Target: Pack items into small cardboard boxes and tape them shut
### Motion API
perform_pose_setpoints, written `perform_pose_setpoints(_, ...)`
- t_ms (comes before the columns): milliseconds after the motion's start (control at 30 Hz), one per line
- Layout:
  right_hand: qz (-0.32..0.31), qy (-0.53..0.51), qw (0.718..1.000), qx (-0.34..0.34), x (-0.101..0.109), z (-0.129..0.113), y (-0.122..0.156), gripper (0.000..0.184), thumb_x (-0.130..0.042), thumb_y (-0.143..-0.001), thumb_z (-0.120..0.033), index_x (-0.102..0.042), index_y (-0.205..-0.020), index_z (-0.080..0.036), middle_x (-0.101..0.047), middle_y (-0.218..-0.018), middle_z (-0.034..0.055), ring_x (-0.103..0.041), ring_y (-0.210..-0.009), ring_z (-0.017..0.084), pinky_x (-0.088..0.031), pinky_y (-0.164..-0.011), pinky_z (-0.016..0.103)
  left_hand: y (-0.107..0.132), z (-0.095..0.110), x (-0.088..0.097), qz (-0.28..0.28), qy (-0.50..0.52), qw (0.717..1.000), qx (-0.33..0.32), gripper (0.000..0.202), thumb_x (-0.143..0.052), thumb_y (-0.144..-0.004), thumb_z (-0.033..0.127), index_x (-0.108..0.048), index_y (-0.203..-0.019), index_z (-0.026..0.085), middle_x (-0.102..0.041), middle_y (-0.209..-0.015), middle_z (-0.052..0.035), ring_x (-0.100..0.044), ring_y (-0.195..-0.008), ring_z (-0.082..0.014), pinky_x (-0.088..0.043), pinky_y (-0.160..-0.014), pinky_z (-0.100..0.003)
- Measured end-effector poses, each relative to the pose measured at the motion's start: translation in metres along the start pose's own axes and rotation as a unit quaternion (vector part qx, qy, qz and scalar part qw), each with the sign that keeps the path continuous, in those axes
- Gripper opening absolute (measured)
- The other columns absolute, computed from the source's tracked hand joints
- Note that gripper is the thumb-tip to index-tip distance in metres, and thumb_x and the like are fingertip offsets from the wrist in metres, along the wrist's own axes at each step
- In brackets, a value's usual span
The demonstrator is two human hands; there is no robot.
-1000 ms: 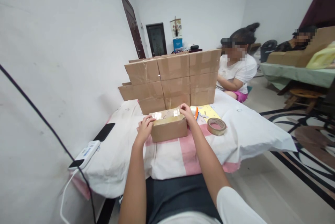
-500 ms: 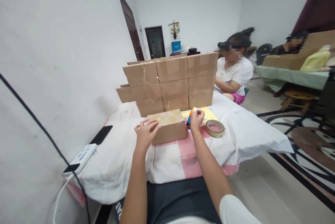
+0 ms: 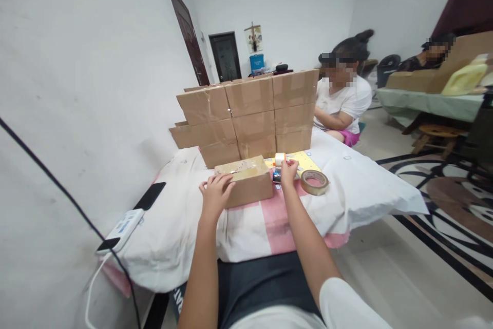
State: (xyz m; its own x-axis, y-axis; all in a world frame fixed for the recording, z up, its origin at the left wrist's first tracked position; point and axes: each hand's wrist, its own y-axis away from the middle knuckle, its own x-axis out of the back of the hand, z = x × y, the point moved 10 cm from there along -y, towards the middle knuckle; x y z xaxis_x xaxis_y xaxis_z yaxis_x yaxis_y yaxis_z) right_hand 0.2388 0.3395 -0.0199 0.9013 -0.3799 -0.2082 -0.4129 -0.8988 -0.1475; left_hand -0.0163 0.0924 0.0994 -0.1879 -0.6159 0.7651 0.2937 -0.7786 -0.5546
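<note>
A closed cardboard box (image 3: 248, 190) lies before me on the cloth-covered table, with shiny tape and a row of small dark marks on its top. My left hand (image 3: 216, 190) rests at the box's left end, its fingers apart over the top edge. Just right of the box, my right hand (image 3: 288, 171) has its fingers closed on a small white, orange and blue thing that resembles a tape dispenser (image 3: 280, 159). The fingers hide part of it. A roll of brown packing tape (image 3: 315, 182) lies flat to the right of that hand.
Stacked cardboard boxes (image 3: 252, 113) form a wall behind the box. A power strip (image 3: 125, 226) and a black phone (image 3: 151, 196) lie at the left. A person in a white shirt (image 3: 342, 98) sits beyond the table's right side. A yellow sheet (image 3: 306, 160) lies under the tape.
The dispenser-like thing has turned in my right hand, so its white roll now shows above the fingers. My left hand has stayed on the box. The view has tilted down slightly.
</note>
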Motion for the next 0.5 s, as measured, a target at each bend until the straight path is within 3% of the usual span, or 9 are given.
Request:
perform_pose_setpoints(300,-0.091,-0.020,0.996,-0.008,-0.018,0.010,-0.001,0.017,-0.053,-0.064,-0.037,-0.048,-0.075,-0.025,-0.060,-0.065,-0.0021,-0.058,-0.062,0.019,-0.045,-0.057,0.029,0.002,0.002,0.004,0.026,-0.015,1.000,0.000,0.026,-0.060,-0.092,0.042,-0.067,-0.116,0.035,-0.065,-0.136,-0.0040,-0.049,-0.128,-0.0301,-0.020,-0.108,-0.053)
perform_pose_setpoints(500,-0.138,-0.023,0.990,-0.021,-0.029,0.018,0.001,0.019,-0.058,-0.058,-0.035,-0.051,-0.071,-0.023,-0.061,-0.062,-0.0013,-0.057,-0.057,0.018,-0.044,-0.054,0.029,0.004,0.009,0.011,0.051,-0.002,0.999,-0.006,0.026,-0.059,-0.093,0.043,-0.068,-0.116,0.034,-0.065,-0.135,-0.0047,-0.048,-0.129,-0.0299,-0.020,-0.110,-0.050)
